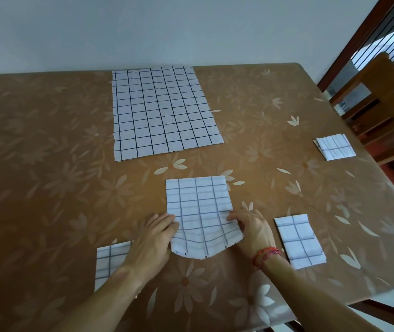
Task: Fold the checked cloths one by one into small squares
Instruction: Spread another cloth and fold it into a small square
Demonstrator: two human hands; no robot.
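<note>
White, dark-checked cloth (200, 212), half-folded, lies between the left hand (154, 238) and right hand (253, 227), each pinching a near edge. It looks mid-fold; next, the lifted near edge probably needs carrying away from the hands to meet the far edge.

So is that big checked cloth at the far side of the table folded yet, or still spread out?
Spread out. The big cloth lies flat and full-size on the table, no hands on it.
</note>
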